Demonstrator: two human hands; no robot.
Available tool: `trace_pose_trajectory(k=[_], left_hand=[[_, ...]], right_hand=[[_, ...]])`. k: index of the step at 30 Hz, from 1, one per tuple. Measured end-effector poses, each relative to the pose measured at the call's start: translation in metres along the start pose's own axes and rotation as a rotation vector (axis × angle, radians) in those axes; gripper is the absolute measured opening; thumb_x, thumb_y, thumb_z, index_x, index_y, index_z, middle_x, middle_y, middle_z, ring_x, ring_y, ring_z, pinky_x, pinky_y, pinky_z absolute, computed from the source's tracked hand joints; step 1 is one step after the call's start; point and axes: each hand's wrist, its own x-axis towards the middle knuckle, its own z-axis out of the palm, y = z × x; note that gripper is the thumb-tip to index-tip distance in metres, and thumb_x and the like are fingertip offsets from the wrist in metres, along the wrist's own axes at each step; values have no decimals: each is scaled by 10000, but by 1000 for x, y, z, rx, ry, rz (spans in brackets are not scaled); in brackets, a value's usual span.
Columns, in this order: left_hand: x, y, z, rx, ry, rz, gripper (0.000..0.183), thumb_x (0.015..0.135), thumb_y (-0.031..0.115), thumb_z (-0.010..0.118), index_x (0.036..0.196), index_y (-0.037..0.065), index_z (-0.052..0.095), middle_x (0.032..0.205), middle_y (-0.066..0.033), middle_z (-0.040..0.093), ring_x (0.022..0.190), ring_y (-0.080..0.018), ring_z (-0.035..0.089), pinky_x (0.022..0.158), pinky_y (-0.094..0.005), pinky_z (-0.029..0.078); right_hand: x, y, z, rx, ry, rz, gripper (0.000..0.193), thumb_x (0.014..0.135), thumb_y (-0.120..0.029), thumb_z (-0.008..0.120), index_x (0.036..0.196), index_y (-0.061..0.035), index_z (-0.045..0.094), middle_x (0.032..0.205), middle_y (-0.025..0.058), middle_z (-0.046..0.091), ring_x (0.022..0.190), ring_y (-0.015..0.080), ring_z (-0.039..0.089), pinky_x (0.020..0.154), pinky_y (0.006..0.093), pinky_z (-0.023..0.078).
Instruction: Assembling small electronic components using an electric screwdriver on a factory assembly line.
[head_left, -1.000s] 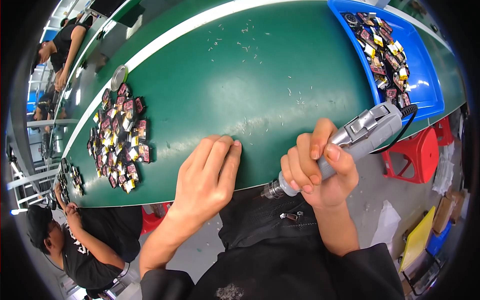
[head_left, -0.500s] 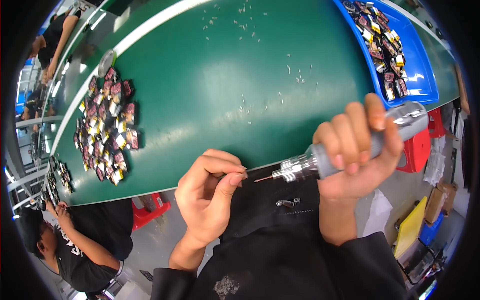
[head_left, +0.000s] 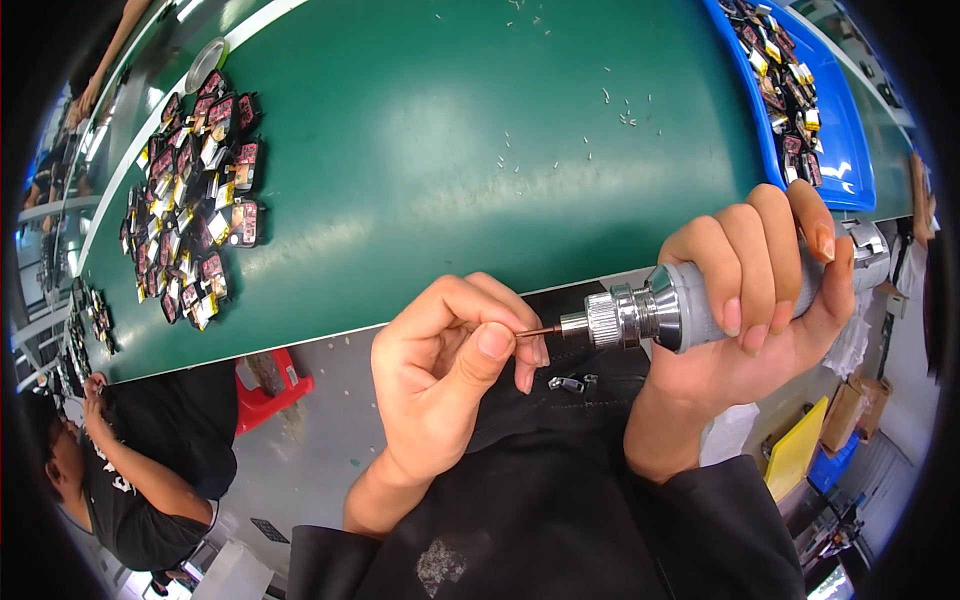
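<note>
My right hand (head_left: 745, 300) is wrapped round the grey body of an electric screwdriver (head_left: 622, 316), which lies roughly level and points left. Its thin copper-coloured bit (head_left: 543, 331) sticks out from the ridged metal collar. My left hand (head_left: 440, 370) is closed in a pinch at the bit's tip, with thumb and fingertips round it. Whether a small screw sits between those fingertips is hidden. Both hands are just off the near edge of the green table (head_left: 400, 200), above my dark clothing.
Small screws (head_left: 627, 120) lie scattered on the table. At left is a cluster of small black-cased electronic units (head_left: 190, 200) beside a round dish (head_left: 207, 64). A blue tray (head_left: 848, 150) at far right holds more. A person (head_left: 150, 470) sits at left near a red stool (head_left: 273, 388).
The bit's tip has come into my left hand's pinch; before, a gap lay between them. My right hand and the screwdriver have shifted right, and the whole view has moved somewhat.
</note>
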Motion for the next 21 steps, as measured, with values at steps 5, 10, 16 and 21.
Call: trace_pose_trajectory(k=[5, 10, 16, 21], left_hand=[[3, 2, -2, -13, -40, -32, 148, 961, 74, 561, 918, -67, 562, 842, -159, 601, 650, -150, 559, 587, -264, 483], [1, 0, 2, 94, -19, 23, 116, 949, 35, 566, 901, -70, 565, 844, -160, 604, 646, -140, 557, 578, -248, 478], [-3, -3, 7, 222, 45, 101, 67, 919, -11, 591, 897, -71, 575, 837, -155, 612, 639, -136, 562, 582, -233, 474], [-1, -11, 4, 603, 60, 286, 54, 847, -72, 643, 855, -63, 590, 790, -136, 627, 631, -161, 566, 581, -250, 460]], right_hand=[[-2, 0, 1, -40, -19, -11, 157, 943, -189, 506, 868, -52, 487, 578, 0, 414, 438, 104, 411, 504, 267, 400], [-2, -4, -1, -64, -45, -7, 164, 945, -196, 502, 867, -52, 487, 574, 1, 418, 429, 108, 419, 507, 266, 411], [-2, -6, -1, -93, -55, 6, 174, 949, -205, 498, 874, -48, 493, 569, 0, 413, 429, 107, 416, 507, 267, 411], [-3, -6, -7, -140, -46, 6, 182, 959, -210, 486, 879, -46, 497, 565, -5, 403, 436, 99, 402, 503, 263, 401]])
